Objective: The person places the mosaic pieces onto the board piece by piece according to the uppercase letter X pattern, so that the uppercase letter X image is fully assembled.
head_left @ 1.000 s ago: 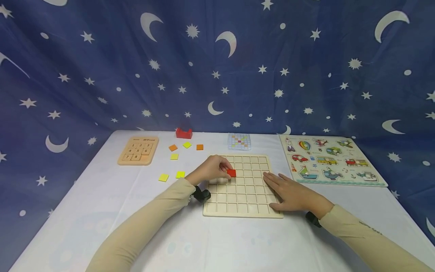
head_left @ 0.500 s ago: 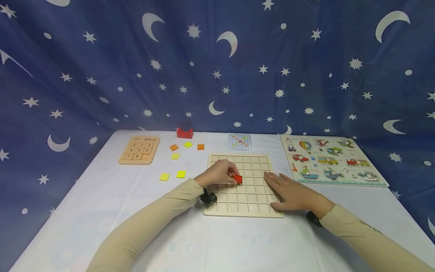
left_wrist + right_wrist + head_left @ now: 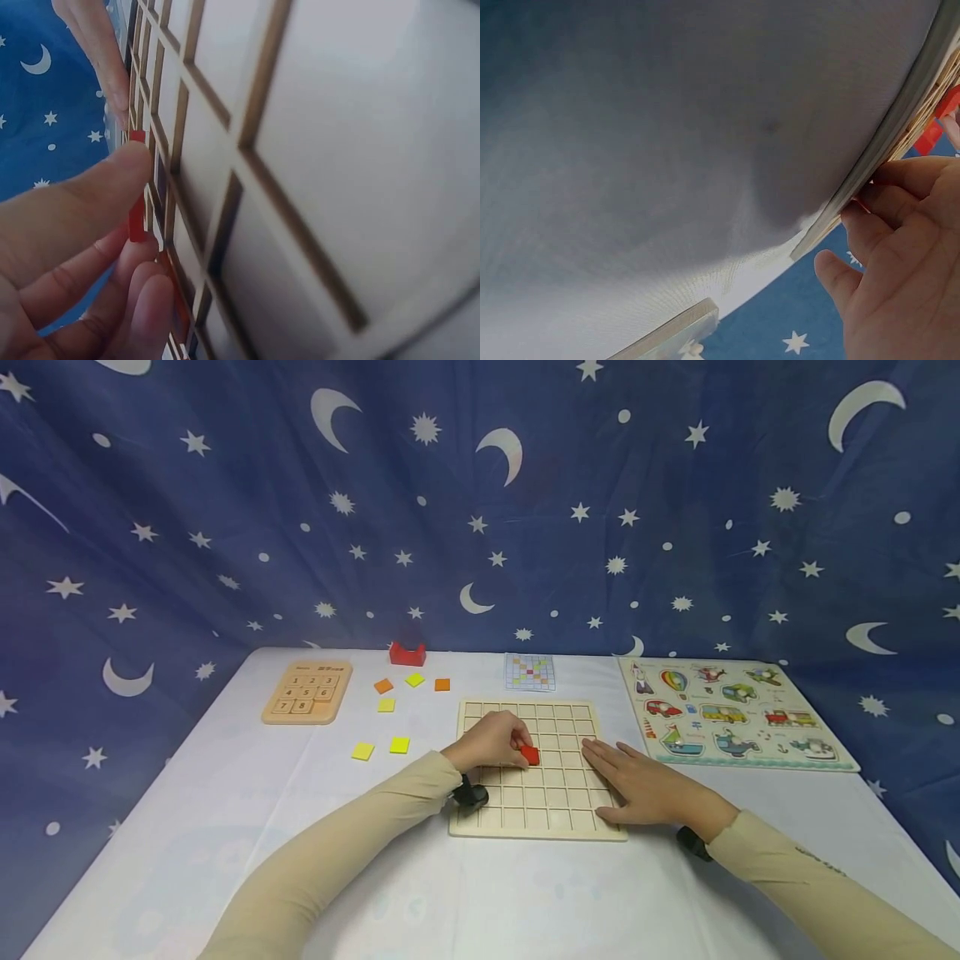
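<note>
A wooden grid board (image 3: 536, 818) lies in the middle of the white table. Over its central cells my left hand (image 3: 491, 742) pinches a small red square tile (image 3: 531, 756) between thumb and fingers. Seen from the left wrist, the tile (image 3: 137, 217) stands edge-on between thumb and fingertips, close to the grid; whether it touches the board I cannot tell. My right hand (image 3: 645, 785) rests with fingers extended on the board's right edge. The left hand hides some of the board's left cells.
Left of the board lie several loose yellow tiles (image 3: 400, 745) and orange tiles (image 3: 442, 684). Behind them stands a red holder (image 3: 407, 655). A number puzzle (image 3: 306, 693) lies far left, a coloured pattern card (image 3: 529, 672) behind the board, a vehicle picture puzzle (image 3: 738, 718) at right.
My left hand has carried the red tile right and slightly nearer over the grid, with only a small shift in the last half second. The right hand has stayed in place.
</note>
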Demonstrator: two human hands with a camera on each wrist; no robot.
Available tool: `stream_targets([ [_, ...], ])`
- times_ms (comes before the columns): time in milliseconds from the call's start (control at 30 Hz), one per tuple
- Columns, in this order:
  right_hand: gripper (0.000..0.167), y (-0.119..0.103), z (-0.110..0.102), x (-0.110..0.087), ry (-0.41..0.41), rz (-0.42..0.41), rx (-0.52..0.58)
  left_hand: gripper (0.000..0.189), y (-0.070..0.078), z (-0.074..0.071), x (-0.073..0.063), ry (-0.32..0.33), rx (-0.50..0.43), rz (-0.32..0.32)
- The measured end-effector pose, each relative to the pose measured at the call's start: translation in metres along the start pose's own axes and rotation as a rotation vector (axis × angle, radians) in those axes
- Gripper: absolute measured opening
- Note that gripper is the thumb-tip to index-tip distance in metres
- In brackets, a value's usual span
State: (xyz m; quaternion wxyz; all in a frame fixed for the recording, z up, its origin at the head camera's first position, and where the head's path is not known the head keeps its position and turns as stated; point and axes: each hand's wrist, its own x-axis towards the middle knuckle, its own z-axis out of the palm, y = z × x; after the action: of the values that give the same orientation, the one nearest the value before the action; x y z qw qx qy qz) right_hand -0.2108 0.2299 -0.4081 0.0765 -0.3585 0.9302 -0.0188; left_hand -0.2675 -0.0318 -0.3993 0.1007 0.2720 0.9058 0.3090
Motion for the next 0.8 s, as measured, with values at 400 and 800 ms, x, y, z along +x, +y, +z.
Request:
stream_targets([
  [400,0.086,0.0006,0.0,0.0005,-0.01,0.01,0.002,0.023,0.0026,-0.0012,0.002,-0.019,0.034,-0.019],
  [800,0.085,0.001,-0.0003,0.0001,-0.005,0.002,0.005,0.018,0.004,-0.0012,0.0032,-0.03,0.015,-0.05],
])
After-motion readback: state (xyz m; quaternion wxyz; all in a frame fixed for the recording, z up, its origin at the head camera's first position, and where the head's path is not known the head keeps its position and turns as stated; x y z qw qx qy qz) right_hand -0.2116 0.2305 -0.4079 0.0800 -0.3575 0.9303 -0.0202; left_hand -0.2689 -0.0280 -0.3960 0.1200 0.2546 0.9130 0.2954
